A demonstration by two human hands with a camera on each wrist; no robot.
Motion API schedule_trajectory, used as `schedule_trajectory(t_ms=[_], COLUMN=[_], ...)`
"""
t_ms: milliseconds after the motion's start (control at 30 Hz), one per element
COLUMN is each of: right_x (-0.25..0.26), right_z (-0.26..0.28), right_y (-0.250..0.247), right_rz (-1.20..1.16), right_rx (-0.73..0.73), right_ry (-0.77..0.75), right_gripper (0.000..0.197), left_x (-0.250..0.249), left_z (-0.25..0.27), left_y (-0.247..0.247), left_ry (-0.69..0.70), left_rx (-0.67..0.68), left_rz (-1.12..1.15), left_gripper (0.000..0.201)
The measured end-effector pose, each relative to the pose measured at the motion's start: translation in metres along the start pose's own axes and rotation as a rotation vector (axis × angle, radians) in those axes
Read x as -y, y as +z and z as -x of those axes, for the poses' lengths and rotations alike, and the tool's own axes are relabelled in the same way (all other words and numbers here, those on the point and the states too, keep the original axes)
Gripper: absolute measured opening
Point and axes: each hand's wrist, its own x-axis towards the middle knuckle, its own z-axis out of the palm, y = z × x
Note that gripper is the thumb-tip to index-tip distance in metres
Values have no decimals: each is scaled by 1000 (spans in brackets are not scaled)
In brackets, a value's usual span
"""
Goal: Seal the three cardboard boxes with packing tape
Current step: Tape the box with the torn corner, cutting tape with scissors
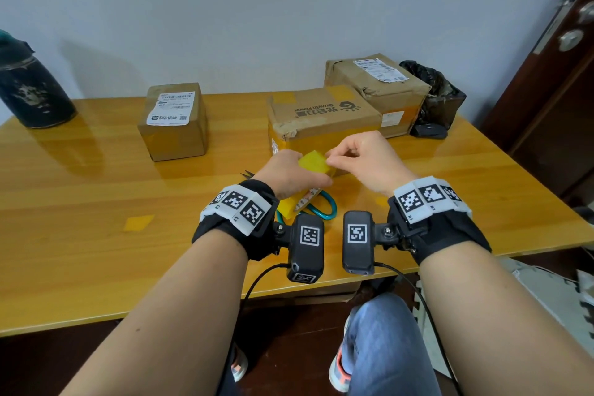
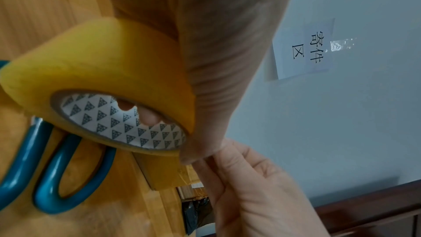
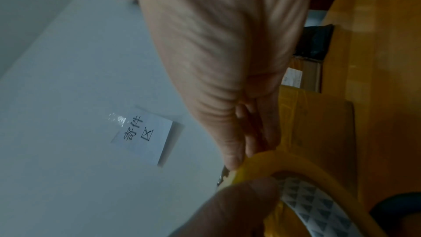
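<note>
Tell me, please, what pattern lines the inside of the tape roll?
Dark triangles on white paper line the tape roll; the left wrist view shows it best.

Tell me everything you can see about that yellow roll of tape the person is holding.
The tape roll is a wide ring of glossy, translucent yellow packing tape wound on a cardboard core lined with white paper printed in dark triangles. The left hand grips it, fingers showing through the core, and holds it above the table over the blue-handled scissors, in front of the middle box. The right hand pinches at the roll's outer edge, seemingly picking for the free end. No strip is pulled out yet.
</note>
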Motion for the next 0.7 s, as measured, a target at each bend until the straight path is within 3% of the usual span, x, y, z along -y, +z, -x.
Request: schedule_trajectory(t_ms=[67,233,433,567,700], right_x=[3,6,5,3,5], right_z=[-1,-3,-8,-10,-11], right_y=[5,10,10,8,7], right_rz=[104,265,248,124,-268], right_rx=[-12,15,-3,18,67], right_ry=[-36,-38,16,50,165], right_gripper=[10,12,16,18,34], left_x=[2,7,7,10,12], left_z=[-3,-6,-4,-5,-4], left_y=[-1,-1,-3,-4,-6], left_ry=[4,8,29,17,23], left_rx=[-4,-15,19,28,29], left_rz=[8,19,42,59,102], left_gripper=[46,44,40,53,43])
